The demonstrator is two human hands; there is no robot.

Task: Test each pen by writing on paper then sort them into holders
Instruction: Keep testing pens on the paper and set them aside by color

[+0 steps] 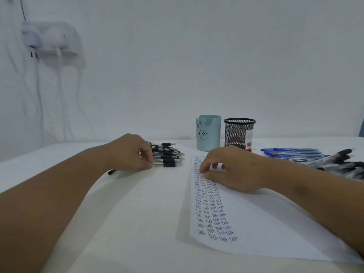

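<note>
Left hand [129,153]: fingers curled on a black pen [112,172] at the pile of black pens [167,155], left of the paper [256,223]. Right hand [230,170]: loosely curled fingertips resting on the paper, holding nothing.

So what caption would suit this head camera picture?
Left hand reaching into a pile of pens, right hand resting on test-scribbled paper.

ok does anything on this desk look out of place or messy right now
Nothing is spilled or damaged. Two small oddities: the sheet of paper lies askew, skewed against the table edge, and one black pen pokes out from under the left hand, apart from the neat pile of pens. Both holders stand upright.
</note>
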